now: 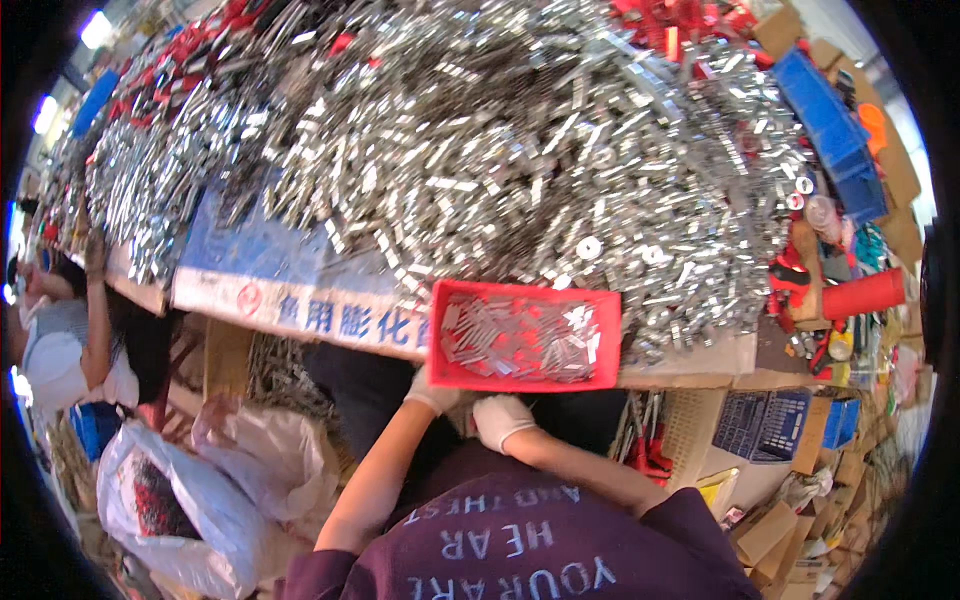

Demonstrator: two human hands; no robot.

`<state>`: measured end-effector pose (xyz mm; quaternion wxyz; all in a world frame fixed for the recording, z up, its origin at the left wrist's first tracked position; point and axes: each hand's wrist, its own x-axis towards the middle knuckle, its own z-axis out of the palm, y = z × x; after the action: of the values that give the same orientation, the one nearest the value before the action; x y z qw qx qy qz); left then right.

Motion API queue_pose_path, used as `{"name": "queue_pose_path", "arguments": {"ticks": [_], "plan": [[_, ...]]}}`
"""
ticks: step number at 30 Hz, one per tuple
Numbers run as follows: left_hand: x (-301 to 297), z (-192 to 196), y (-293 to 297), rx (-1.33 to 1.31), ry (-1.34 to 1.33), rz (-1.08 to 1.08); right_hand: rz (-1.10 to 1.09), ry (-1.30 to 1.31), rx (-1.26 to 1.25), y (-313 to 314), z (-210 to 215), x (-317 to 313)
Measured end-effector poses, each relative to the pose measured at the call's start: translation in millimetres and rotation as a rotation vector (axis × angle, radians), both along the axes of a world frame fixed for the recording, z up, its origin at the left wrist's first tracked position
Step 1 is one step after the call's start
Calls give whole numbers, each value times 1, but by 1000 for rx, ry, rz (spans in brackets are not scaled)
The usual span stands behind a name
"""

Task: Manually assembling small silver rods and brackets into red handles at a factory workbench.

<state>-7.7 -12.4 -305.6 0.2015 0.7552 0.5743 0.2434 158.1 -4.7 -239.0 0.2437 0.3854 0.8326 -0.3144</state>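
While the red tray at the table edge already holds a thin layer of metal clips, the huge pile remains; the gloved left hand touches its corner, the right hand hangs below, and I cannot tell their finger positions.

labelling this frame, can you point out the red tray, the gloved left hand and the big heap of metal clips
red tray (437,335), head view, its left wall
left hand (432,392), head view, gloved knuckles
heap of metal clips (520,150), head view, middle of pile
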Motion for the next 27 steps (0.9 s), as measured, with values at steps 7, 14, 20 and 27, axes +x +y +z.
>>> {"name": "queue_pose_path", "arguments": {"ticks": [7,14,20,27], "plan": [[74,84,-30,-353,-14,-326,-725,430,-49,20,-14,93],[92,10,-25,-308,87,-526,-591,410,-83,-4,7,55],[84,-33,-47,-203,-235,-270,-487,520,63,-32,-42,44],[115,-42,-29,-422,-361,-159,-574,475,21,-5,-30,52]]}}
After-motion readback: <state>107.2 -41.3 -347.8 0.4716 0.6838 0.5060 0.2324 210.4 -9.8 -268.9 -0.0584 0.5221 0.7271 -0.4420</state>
